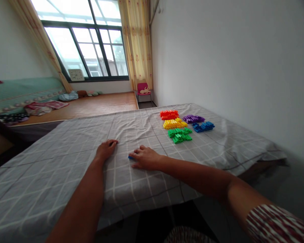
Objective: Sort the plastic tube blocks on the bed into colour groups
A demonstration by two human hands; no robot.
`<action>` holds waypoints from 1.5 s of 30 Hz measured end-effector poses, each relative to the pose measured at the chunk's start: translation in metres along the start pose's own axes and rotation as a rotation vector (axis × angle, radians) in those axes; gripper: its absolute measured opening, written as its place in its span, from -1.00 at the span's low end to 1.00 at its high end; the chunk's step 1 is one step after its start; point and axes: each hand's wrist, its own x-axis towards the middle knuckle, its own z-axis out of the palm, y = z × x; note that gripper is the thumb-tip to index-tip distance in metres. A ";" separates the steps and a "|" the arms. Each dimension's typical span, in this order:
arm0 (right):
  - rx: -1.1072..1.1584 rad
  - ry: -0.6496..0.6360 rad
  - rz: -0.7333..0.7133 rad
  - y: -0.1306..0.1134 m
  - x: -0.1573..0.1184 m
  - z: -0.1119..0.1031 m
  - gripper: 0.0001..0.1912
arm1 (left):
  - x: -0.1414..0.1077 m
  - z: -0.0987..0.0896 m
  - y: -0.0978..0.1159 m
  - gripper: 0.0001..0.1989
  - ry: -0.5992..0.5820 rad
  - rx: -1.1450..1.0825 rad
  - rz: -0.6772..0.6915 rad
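My right hand (pixel 145 158) is low over the checked cloth near the front of the table, its fingers closed on a small blue plastic piece (pixel 130 157). Only one end of that piece shows past the fingertips; the rest is covered. To its left, my left hand (pixel 106 148) rests on the cloth, fingers stretched out and a little bent, with nothing visible in them. Right of both hands lie groups of ridged, tube-like plastic pieces: red (pixel 169 115), yellow (pixel 175 123), green (pixel 180 135), purple (pixel 193 118) and blue (pixel 203 127).
A grey checked tablecloth (pixel 86 131) with wrinkles covers the table and hangs over its front edge. A white wall (pixel 218 60) runs along the right. Beyond stand a wooden bed platform (pixel 106 101), a pink chair (pixel 143 88) and a curtained window (pixel 91 47).
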 end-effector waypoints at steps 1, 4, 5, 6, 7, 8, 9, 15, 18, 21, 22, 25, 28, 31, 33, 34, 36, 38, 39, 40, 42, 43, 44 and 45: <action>0.008 0.001 0.012 -0.002 0.000 0.002 -0.58 | 0.000 0.000 0.000 -0.61 0.001 -0.002 0.001; 0.101 0.010 0.050 -0.002 -0.003 -0.002 -0.67 | 0.000 -0.001 -0.001 -0.60 0.002 -0.010 0.011; 0.140 0.006 0.063 0.001 -0.006 -0.006 -0.68 | 0.000 -0.001 -0.001 -0.60 0.000 -0.012 0.011; 0.177 0.015 0.078 0.006 -0.010 -0.011 -0.69 | 0.000 -0.001 -0.001 -0.61 -0.004 -0.014 0.008; 0.210 0.042 0.089 0.013 -0.015 -0.017 -0.69 | 0.000 -0.001 -0.002 -0.61 -0.010 -0.016 0.003; 0.233 0.083 0.108 0.023 -0.022 -0.024 -0.70 | 0.000 -0.001 -0.002 -0.61 -0.015 -0.017 0.000; 0.244 0.135 0.138 0.036 -0.030 -0.031 -0.70 | 0.000 -0.002 -0.002 -0.61 -0.021 -0.017 -0.002; -0.012 0.314 0.611 0.160 -0.122 -0.069 -0.65 | 0.000 -0.005 0.001 -0.57 -0.033 -0.005 -0.011; -0.156 0.346 0.891 0.224 -0.180 -0.082 -0.66 | 0.001 -0.006 0.001 -0.57 -0.038 0.002 -0.021; -0.241 0.410 1.087 0.268 -0.229 -0.087 -0.65 | 0.003 -0.005 -0.001 -0.56 -0.034 0.007 -0.028; -0.254 0.427 1.124 0.278 -0.240 -0.087 -0.65 | 0.004 -0.004 -0.002 -0.56 -0.030 0.008 -0.026; -0.253 0.412 1.150 0.293 -0.256 -0.083 -0.66 | 0.006 -0.002 -0.005 -0.56 -0.012 0.009 -0.024; -0.256 0.349 1.131 0.296 -0.253 -0.074 -0.66 | 0.007 -0.001 -0.007 -0.56 -0.005 0.006 -0.031; -0.274 0.302 1.137 0.292 -0.247 -0.067 -0.66 | 0.007 -0.001 -0.007 -0.56 -0.023 0.004 -0.032; -0.274 0.273 1.136 0.289 -0.246 -0.066 -0.65 | 0.007 -0.001 -0.007 -0.55 -0.023 0.004 -0.032; -0.273 0.267 1.134 0.287 -0.246 -0.067 -0.64 | 0.007 -0.001 -0.007 -0.55 -0.019 0.005 -0.034; -0.277 0.289 1.128 0.284 -0.247 -0.072 -0.60 | 0.007 0.000 -0.008 -0.56 -0.012 0.006 -0.034; -0.292 0.346 1.122 0.281 -0.244 -0.080 -0.58 | 0.008 0.001 -0.009 -0.57 -0.009 0.006 -0.032; -0.299 0.376 1.114 0.281 -0.241 -0.084 -0.58 | 0.008 0.001 -0.009 -0.57 -0.010 0.007 -0.034; -0.304 0.397 1.099 0.281 -0.236 -0.088 -0.59 | 0.008 0.002 -0.010 -0.57 -0.013 0.007 -0.035; -0.299 0.376 1.055 0.282 -0.221 -0.094 -0.60 | 0.009 0.002 -0.010 -0.56 -0.016 0.004 -0.035; -0.289 0.328 1.031 0.284 -0.211 -0.095 -0.60 | 0.009 0.002 -0.010 -0.56 -0.015 0.001 -0.032; -0.277 0.258 1.011 0.287 -0.200 -0.095 -0.61 | 0.009 0.002 -0.010 -0.56 -0.011 -0.003 -0.028; -0.265 0.175 1.000 0.289 -0.189 -0.094 -0.60 | 0.009 0.002 -0.010 -0.57 -0.007 -0.006 -0.026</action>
